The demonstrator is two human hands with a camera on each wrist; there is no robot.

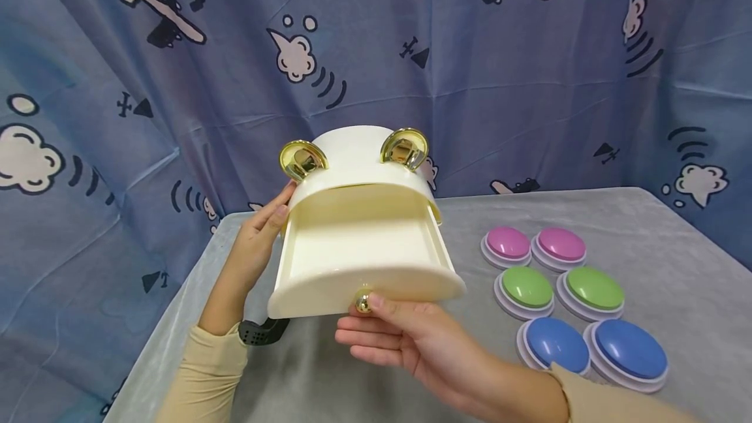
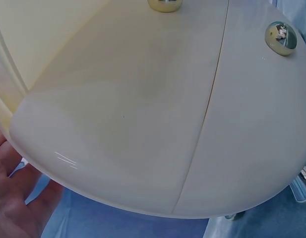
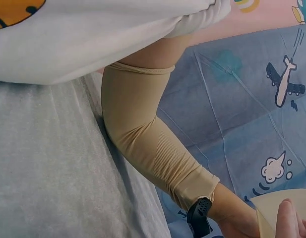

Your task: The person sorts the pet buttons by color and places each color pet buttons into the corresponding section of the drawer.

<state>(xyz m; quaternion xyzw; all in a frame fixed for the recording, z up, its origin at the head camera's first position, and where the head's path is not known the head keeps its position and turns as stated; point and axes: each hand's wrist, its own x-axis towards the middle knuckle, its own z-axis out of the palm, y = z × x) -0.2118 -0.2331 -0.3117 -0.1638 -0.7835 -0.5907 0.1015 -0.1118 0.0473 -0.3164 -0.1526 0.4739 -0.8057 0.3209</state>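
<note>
A cream drawer box (image 1: 358, 149) with two round gold ears tilts above the grey table, its drawer (image 1: 361, 234) pulled out and bare inside. In the head view, my left hand (image 1: 258, 230) grips the box's left side, with some fingers hidden behind it. My right hand (image 1: 411, 338) pinches the gold knob (image 1: 363, 301) between thumb and finger, the other fingers extended below. In the left wrist view, a seam splits the cream front panel (image 2: 123, 129), with a gold knob (image 2: 281, 38) on the right. A cream edge (image 3: 286, 198) shows beside fingertips in the right wrist view.
Several round push buttons stand in pairs on the right of the table (image 1: 470, 214): pink (image 1: 508, 242), green (image 1: 527, 286) and blue (image 1: 557, 344). A blue curtain (image 1: 364, 38) with aeroplane prints hangs behind. A black wristband (image 1: 263, 331) circles the left wrist.
</note>
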